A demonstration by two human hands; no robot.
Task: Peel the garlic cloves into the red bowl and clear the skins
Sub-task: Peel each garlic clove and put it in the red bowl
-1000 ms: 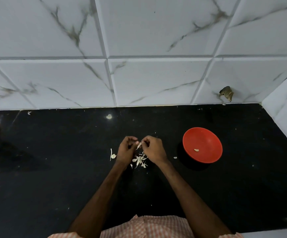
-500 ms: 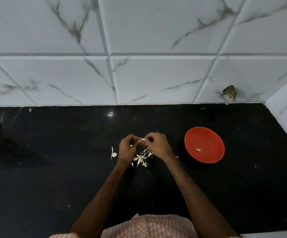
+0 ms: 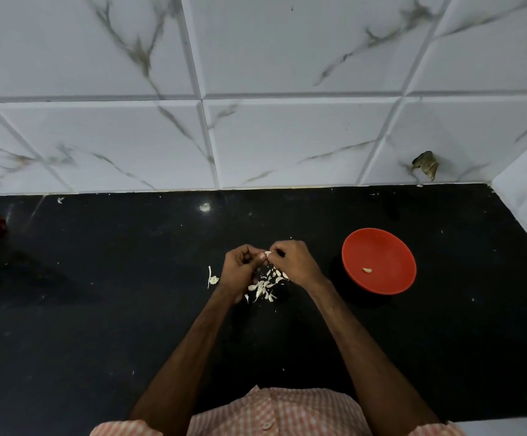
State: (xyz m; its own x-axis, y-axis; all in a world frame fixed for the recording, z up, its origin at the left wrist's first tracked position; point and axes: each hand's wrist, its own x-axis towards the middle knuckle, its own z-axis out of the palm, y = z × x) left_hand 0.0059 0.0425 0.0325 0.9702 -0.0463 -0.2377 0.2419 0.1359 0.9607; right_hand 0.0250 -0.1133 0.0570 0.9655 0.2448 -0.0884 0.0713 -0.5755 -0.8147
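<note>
A small pale garlic clove (image 3: 267, 254) is pinched between the fingertips of the left hand (image 3: 241, 267) and right hand (image 3: 293, 262), above the middle of the glossy black counter (image 3: 130, 309). Best to steady it with the left and strip the skin in short pulls, dropping it onto the heap of papery white skins (image 3: 266, 286) just below. The round red bowl (image 3: 381, 247), toward the counter's right edge, holds one peeled clove (image 3: 367, 270).
</note>
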